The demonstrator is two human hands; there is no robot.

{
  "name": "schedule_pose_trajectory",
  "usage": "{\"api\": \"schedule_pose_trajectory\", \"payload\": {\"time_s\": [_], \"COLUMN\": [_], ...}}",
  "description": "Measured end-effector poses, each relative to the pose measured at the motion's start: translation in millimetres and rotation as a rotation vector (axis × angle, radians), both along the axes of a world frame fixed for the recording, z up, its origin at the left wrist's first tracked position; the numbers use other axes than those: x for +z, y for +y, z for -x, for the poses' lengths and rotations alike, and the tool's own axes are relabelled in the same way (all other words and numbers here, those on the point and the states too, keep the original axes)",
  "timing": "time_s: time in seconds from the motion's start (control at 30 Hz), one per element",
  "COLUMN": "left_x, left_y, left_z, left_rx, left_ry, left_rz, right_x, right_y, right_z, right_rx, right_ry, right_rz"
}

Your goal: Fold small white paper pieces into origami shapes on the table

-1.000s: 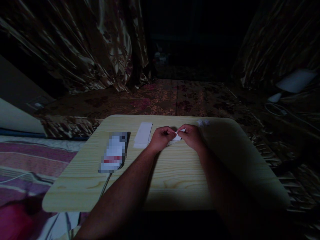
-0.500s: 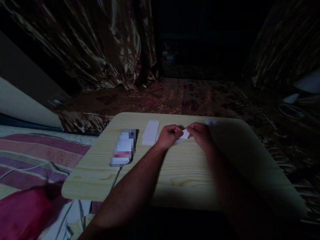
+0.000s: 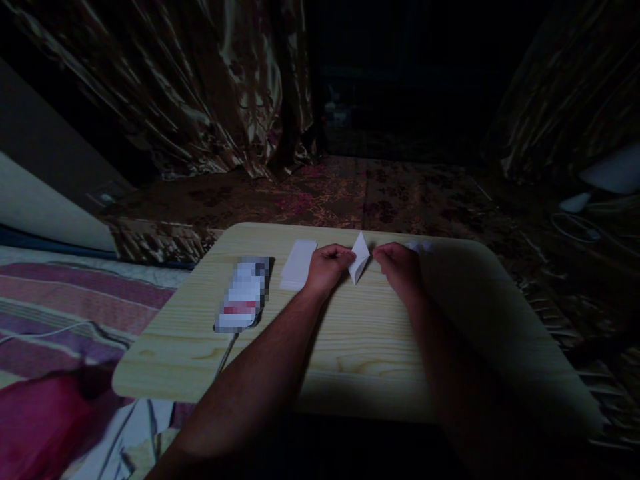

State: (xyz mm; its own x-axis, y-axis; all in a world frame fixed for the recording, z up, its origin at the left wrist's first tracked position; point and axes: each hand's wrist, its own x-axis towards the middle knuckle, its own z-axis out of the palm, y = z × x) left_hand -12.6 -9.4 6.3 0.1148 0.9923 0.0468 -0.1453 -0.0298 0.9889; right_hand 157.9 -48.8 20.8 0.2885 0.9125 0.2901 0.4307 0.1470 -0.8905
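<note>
Between thumb and fingers, my left hand [image 3: 327, 267] pinches a folded piece of white paper [image 3: 359, 259], which now shows a pointed diamond shape. Just right of the paper is my right hand [image 3: 399, 262], its fingers curled together. A narrow gap parts it from the paper, and I cannot make out anything in its fingers. A stack of white paper strips [image 3: 299, 264] lies left of my left hand, partly behind it. Beyond my right hand sit small folded white paper pieces [image 3: 421, 247], partly hidden.
The pale wooden table [image 3: 370, 360] has rounded corners. A phone [image 3: 243, 293], blurred out, lies on its left with a cable [image 3: 227, 353] running to the front edge. A striped bed cover [image 3: 45, 300] and red cloth [image 3: 45, 420] are at left. Patterned curtains [image 3: 240, 87] hang behind.
The white paper has turned from a small flat piece held by both hands to an upright diamond in my left hand. My right hand has come off it.
</note>
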Motion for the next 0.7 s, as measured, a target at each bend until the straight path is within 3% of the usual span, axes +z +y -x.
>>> {"api": "schedule_pose_trajectory", "payload": {"time_s": [0.2,0.43,0.7], "left_x": [2.6,-0.6,-1.8], "left_y": [-2.8,-3.3,-5.5], "left_z": [-1.3,-2.1,-4.4], "left_rx": [-0.011,-0.035,-0.056], "left_ry": [0.057,0.043,0.04], "left_rz": [-0.016,-0.06,-0.086], "right_x": [3.3,4.3,5.5], "right_y": [-2.0,-4.4,-4.8], "right_z": [4.3,9.7,10.3], "right_rx": [0.088,0.229,0.243], "right_ry": [0.08,0.371,0.482], "right_rz": [0.032,0.104,0.136]}}
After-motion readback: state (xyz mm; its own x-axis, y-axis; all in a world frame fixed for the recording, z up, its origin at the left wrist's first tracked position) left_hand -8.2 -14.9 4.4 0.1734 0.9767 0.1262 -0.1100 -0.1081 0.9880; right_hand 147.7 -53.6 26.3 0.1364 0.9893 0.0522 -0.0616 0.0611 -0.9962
